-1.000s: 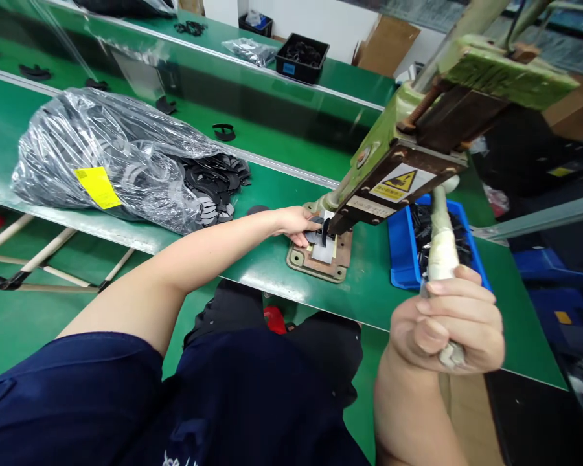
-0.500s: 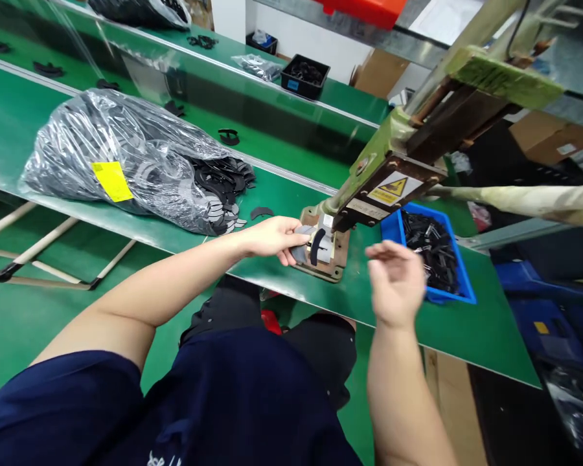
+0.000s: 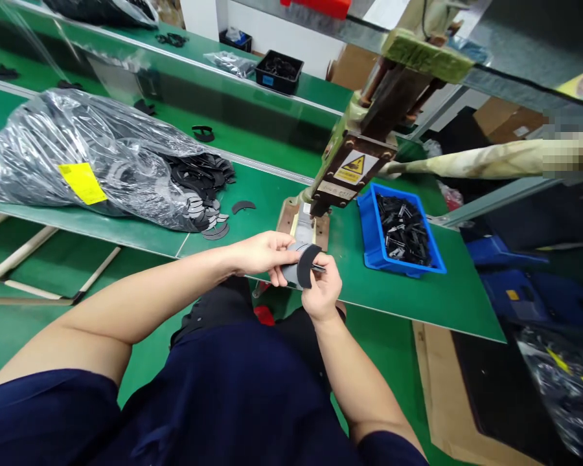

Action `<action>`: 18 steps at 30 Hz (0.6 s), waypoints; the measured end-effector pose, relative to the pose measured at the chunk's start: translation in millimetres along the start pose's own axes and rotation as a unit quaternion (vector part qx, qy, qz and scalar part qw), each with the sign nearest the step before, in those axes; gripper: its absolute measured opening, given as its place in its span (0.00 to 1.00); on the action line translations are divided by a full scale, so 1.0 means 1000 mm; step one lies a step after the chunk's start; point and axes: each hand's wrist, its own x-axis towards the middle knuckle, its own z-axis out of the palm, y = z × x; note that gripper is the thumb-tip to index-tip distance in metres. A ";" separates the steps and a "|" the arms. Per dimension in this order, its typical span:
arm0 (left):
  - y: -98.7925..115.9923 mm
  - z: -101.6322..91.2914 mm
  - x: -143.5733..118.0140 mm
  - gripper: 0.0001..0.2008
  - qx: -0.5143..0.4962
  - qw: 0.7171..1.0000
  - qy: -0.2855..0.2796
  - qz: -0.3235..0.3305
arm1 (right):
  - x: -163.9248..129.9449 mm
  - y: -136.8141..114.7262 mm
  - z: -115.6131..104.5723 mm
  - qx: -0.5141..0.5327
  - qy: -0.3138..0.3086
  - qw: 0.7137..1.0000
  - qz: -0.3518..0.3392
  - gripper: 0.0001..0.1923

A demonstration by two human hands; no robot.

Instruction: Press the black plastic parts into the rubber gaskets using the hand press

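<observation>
Black and thin, the curved piece looks light and a little flexible, probably a die-cut sheet part; it seems best pinched at its edges, flat between thumb and fingertips. On its left the left hand has its fingers closed on the grey end of the piece. On its right the right hand clamps the black arc from below. The piece hangs between both hands just above the near edge of the green bench, in front of the press.
</observation>
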 end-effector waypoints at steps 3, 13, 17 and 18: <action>0.007 0.008 -0.001 0.27 -0.003 1.000 -0.001 0.010 | -0.004 -0.003 0.001 0.012 0.020 1.000 0.006 0.12; 0.023 0.039 -0.017 0.24 0.041 0.999 0.019 0.030 | -0.006 -0.022 -0.011 0.048 0.044 0.998 -0.012 0.11; 0.021 0.046 -0.016 0.25 0.013 1.000 0.002 0.017 | -0.011 -0.028 -0.001 0.050 0.076 0.996 -0.023 0.12; 0.021 0.047 -0.014 0.25 0.006 1.000 -0.004 0.009 | -0.012 -0.028 0.001 0.048 0.083 0.995 -0.026 0.13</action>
